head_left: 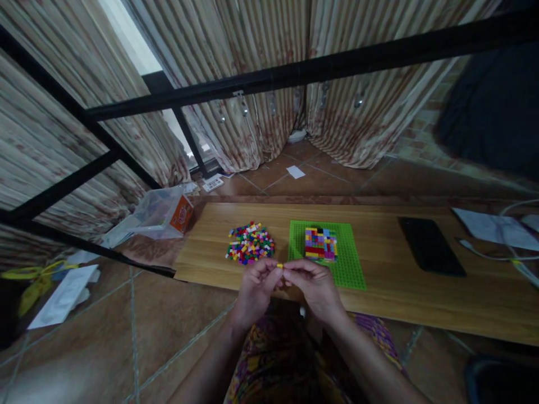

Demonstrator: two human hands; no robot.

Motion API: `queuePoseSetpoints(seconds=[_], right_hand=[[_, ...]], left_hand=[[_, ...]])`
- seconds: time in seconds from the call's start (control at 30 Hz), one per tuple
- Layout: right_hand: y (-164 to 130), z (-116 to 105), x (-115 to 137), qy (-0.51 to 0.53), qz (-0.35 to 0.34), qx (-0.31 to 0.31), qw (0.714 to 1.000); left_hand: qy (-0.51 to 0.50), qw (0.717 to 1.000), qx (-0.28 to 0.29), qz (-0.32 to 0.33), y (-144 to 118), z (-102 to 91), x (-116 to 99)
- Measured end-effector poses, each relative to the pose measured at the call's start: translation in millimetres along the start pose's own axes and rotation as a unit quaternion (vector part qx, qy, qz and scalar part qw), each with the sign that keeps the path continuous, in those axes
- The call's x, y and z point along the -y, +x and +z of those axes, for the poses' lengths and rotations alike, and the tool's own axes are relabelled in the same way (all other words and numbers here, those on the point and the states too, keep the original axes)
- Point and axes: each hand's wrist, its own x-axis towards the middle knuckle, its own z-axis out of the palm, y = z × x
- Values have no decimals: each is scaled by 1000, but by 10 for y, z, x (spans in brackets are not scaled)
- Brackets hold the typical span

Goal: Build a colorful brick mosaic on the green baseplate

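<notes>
Between the fingertips of my left hand (259, 283) and my right hand (314, 283) is a small yellow toy brick (280, 266). Both hands are closed in a pinch and meet over the table's near edge. Just beyond my left hand lies a loose pile of multicoloured bricks (251, 243). Past my right hand is a green studded baseplate (353, 264), partly covered by that hand. A block of many-coloured bricks (320, 242) sits on the plate, its near edge close to my fingers.
The wooden table (387, 303) carries a black tablet-like slab (432, 246), white paper (492, 227) and a white cable (484, 253) on the right. A clear plastic box (155, 216) with an orange label stands off its left end. Black metal bars (252, 84) cross in front of striped curtains (252, 33).
</notes>
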Motion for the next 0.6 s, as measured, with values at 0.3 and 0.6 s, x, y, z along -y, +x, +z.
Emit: queuePoseSetpoints(seconds=[0.3,0.6], right_hand=[[103,8,-519,-178,49,53,981],[832,221,-443,-455,-172,62,872]], left_hand=[[-143,978,-60,-143,-343,-418,578],[-172,960,-120,-186,-331,-570,651]])
